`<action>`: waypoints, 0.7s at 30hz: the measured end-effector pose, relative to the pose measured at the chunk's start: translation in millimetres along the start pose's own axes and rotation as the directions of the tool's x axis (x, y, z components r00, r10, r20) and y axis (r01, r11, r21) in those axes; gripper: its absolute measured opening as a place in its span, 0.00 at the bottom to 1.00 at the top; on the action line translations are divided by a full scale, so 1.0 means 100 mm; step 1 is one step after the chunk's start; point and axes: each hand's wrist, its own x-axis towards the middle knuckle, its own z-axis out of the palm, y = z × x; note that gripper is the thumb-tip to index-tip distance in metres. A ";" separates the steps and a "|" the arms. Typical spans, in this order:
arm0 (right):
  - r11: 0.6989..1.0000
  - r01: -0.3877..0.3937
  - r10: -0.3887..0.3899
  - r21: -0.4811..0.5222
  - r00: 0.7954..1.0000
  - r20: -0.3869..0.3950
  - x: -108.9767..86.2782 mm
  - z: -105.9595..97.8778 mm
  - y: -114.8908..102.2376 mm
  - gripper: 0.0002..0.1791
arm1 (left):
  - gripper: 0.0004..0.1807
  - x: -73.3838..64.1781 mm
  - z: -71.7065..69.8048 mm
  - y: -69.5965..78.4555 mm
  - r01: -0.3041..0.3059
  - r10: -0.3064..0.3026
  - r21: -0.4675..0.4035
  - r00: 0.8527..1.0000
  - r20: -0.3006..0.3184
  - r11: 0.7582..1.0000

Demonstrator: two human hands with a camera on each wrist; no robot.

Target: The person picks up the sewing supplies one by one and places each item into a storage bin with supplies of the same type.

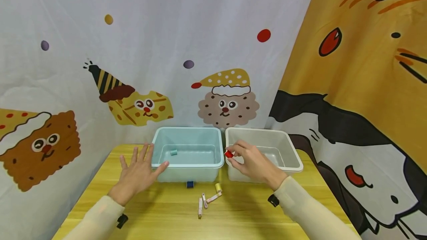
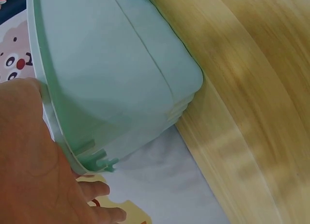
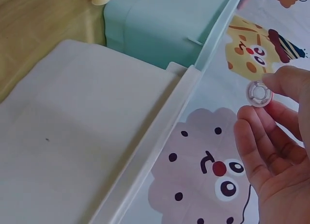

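Note:
My right hand (image 1: 255,162) pinches a red thread spool (image 1: 228,154) between thumb and fingers, over the left end of the white bin (image 1: 267,132). The spool's clear plastic end with its ring faces the camera in the right wrist view. My left hand (image 1: 138,173) has its fingers spread straight at the left side of the light blue bin (image 1: 188,166), thumb at the front rim. Inside that bin lies a light blue thread spool (image 1: 174,152).
In front of the bins, a dark blue spool (image 1: 190,184) and a yellow spool (image 1: 218,187) stand on the wooden table (image 1: 160,217). Several small pale strips, including a pinkish one (image 1: 200,208), lie near them. A printed curtain (image 1: 150,29) hangs behind.

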 end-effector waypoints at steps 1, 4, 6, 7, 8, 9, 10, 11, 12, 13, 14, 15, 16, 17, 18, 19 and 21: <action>1.000 -0.005 0.005 0.009 1.000 0.001 0.02 0.00 0.00 0.17 | 0.62 0.00 0.00 0.00 0.000 0.000 0.001 1.000 0.000 1.000; 1.000 -0.017 0.017 0.016 1.000 0.007 0.09 0.00 0.01 0.17 | 0.63 0.00 0.00 -0.01 -0.002 0.002 0.010 1.000 -0.005 1.000; 1.000 -0.022 0.022 0.019 1.000 0.010 0.14 0.00 0.02 0.17 | 0.63 0.00 0.00 -0.01 -0.002 0.002 0.014 1.000 -0.007 1.000; 1.000 -0.022 0.022 0.016 1.000 0.008 0.17 0.01 0.02 0.17 | 0.63 0.00 0.00 -0.01 -0.001 0.001 0.016 1.000 -0.006 1.000; 1.000 -0.019 0.019 0.013 1.000 0.005 0.19 0.01 0.02 0.17 | 0.63 -0.01 0.00 -0.01 -0.002 0.002 0.018 1.000 -0.008 1.000; 1.000 -0.016 0.016 0.014 1.000 0.003 0.22 0.01 0.03 0.16 | 0.63 -0.01 0.00 -0.01 -0.004 0.004 0.020 1.000 -0.009 1.000; 1.000 -0.010 0.010 0.013 1.000 -0.001 0.25 0.02 0.04 0.16 | 0.63 -0.01 -0.01 -0.01 -0.006 0.006 0.021 1.000 -0.009 1.000; 1.000 -0.007 0.007 0.013 1.000 -0.004 0.27 0.02 0.05 0.16 | 0.63 -0.01 -0.01 -0.01 -0.006 0.006 0.023 1.000 -0.007 1.000; 1.000 -0.002 0.003 0.011 1.000 -0.006 0.30 0.02 0.06 0.16 | 0.64 -0.01 -0.01 0.00 -0.008 0.008 0.024 1.000 -0.005 1.000; 1.000 0.000 0.000 0.009 1.000 -0.007 0.32 0.02 0.07 0.16 | 0.64 0.00 -0.01 0.00 -0.009 0.009 0.027 1.000 -0.003 1.000; 1.000 0.001 -0.001 0.006 1.000 -0.006 0.34 0.03 0.08 0.15 | 0.64 0.00 -0.02 0.00 -0.011 0.011 0.028 1.000 -0.002 1.000; 1.000 0.002 -0.002 0.004 1.000 -0.002 0.36 0.03 0.09 0.15 | 0.64 0.00 -0.02 0.01 -0.012 0.012 0.029 1.000 -0.001 0.999; 1.000 0.000 0.000 0.000 1.000 0.003 0.38 0.03 0.09 0.15 | 0.64 0.00 -0.02 0.01 -0.013 0.013 0.030 1.000 0.000 0.999; 1.000 -0.002 0.002 -0.007 1.000 0.010 0.40 0.04 0.10 0.16 | 0.64 0.00 -0.02 0.01 -0.013 0.013 0.031 1.000 0.001 0.999; 1.000 -0.005 0.005 -0.011 1.000 0.017 0.42 0.04 0.11 0.16 | 0.64 0.00 -0.02 0.01 -0.013 0.013 0.031 1.000 0.001 0.999; 1.000 -0.007 0.007 -0.013 1.000 0.024 0.45 0.05 0.11 0.15 | 0.64 0.00 -0.02 0.01 -0.013 0.013 0.033 1.000 0.001 0.999; 1.000 -0.015 0.015 -0.020 0.999 0.041 0.49 0.06 0.12 0.15 | 0.63 0.01 -0.01 0.01 -0.014 0.014 0.037 1.000 0.001 0.999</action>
